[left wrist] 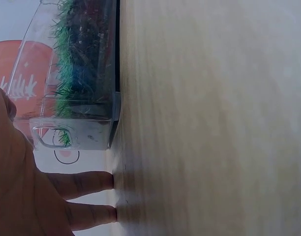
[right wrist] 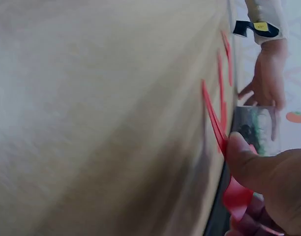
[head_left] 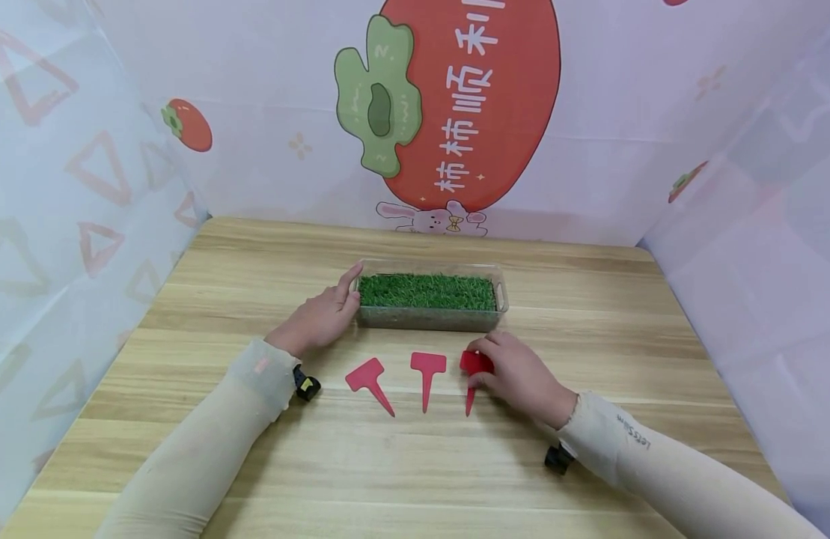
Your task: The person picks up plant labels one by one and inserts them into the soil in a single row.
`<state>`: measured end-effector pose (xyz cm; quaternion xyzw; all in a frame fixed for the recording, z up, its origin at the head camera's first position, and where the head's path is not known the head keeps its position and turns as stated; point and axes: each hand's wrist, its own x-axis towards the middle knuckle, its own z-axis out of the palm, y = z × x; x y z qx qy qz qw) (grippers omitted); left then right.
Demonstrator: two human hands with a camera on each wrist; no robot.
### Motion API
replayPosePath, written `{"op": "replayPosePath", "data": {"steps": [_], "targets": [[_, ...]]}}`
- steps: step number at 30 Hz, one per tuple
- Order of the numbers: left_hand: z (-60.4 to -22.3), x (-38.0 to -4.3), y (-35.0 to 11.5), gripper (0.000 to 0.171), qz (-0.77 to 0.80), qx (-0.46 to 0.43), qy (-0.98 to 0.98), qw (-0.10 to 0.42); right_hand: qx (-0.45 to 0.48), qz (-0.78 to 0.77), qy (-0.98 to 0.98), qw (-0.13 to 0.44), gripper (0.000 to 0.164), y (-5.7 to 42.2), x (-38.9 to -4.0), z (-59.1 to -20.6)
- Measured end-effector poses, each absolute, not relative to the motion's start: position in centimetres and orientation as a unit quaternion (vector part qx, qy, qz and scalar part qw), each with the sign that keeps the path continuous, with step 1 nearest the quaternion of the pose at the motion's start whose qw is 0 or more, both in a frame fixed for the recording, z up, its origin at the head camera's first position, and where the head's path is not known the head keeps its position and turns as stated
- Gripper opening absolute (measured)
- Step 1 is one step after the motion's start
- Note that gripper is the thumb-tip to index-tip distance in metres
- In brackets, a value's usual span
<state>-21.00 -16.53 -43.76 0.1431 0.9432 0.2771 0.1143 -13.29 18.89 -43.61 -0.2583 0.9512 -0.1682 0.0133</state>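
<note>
My right hand pinches a red T-shaped plant label by its broad head, thumb on one face. The label's pointed stem angles toward the table. Left of it lie two more flat red T-shaped labels, a middle label pointing toward me and a tilted left label. With fingers straight and spread, my left hand touches the left end of a clear plastic bin that has green artificial grass inside. In the left wrist view two fingers reach down to the tabletop beside the bin's handle hole.
The wood-grain table runs back to a printed cloth wall, with cloth also at both sides. A dark strap with a small device sits on the left wrist, another on the right.
</note>
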Motion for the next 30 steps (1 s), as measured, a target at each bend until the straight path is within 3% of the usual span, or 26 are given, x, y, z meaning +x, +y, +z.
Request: {"op": "replayPosePath", "data": {"steps": [4,8,17,30], "targets": [[-43.7,-21.0,-16.5,0.059,0.274,0.143,0.944,0.114,-0.272,-0.193,0.942,-0.029,0.027,19.1,-13.4,-42.7],[-43.7,-20.9,-16.6,0.059,0.276,0.144,0.944,0.113,-0.281,-0.214,0.934,-0.054,0.020,19.3,-13.6,-42.1],[-43.6,-20.9,-16.5,0.059,0.275,0.142,0.944,0.113,-0.297,-0.246,0.919,-0.075,0.023,19.7,-14.2,-40.2],[-44.1,-21.1,-16.7,0.060,0.277,0.150,0.943,0.102,-0.327,-0.246,0.892,-0.191,0.025,19.5,-16.9,-35.9]]}}
